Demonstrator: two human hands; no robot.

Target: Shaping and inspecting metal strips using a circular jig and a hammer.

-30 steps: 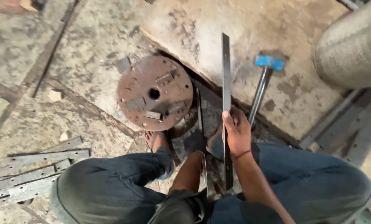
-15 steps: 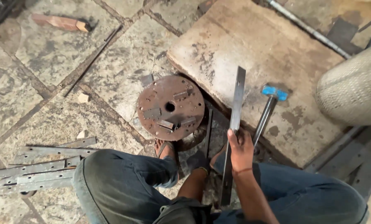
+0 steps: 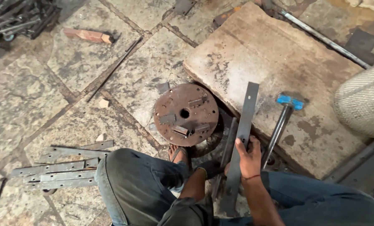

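The right hand (image 3: pixel 248 158) has its fingers wrapped around a long, flat, grey metal bar (image 3: pixel 242 138). The bar lies just right of the rusty round plate (image 3: pixel 186 114). The left hand is hidden.

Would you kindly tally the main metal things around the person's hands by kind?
Flat bars by the right hand: 2 (held bar, lying bar)
Rusty disc: 1
Blue-headed hammer: 1
Total: 4
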